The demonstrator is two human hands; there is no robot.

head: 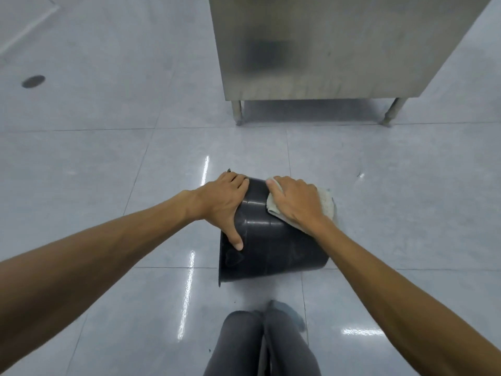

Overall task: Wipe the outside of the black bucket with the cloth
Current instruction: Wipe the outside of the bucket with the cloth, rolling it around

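The right hand (294, 202) lies flat, fingers extended, palm pressing the cloth (324, 204) against the upper side wall of the black bucket (273, 245). The cloth is pale and folded; its edges show at 9 o'clock and 3 o'clock of the hand. The hand does not grip; it presses down open.

The left hand (223, 203) rests open on the bucket at 9 o'clock of the right hand, close beside it but not touching. Its fingers curve over the far upper edge of the wall; the thumb extends toward 6 o'clock along the wall near the rim.

The bucket lies on its side on the tiled floor (108, 172), rim toward 9 o'clock, base toward 3 o'clock. It is positioned at frame centre, slightly toward 6 o'clock.

At 6 o'clock of the bucket, the person's legs (260, 346) in grey fabric are visible. At 12 o'clock stands a stainless steel cabinet (325, 50) on short legs, apart from the bucket. A dark round floor drain (33, 81) lies at 10 o'clock, well apart.
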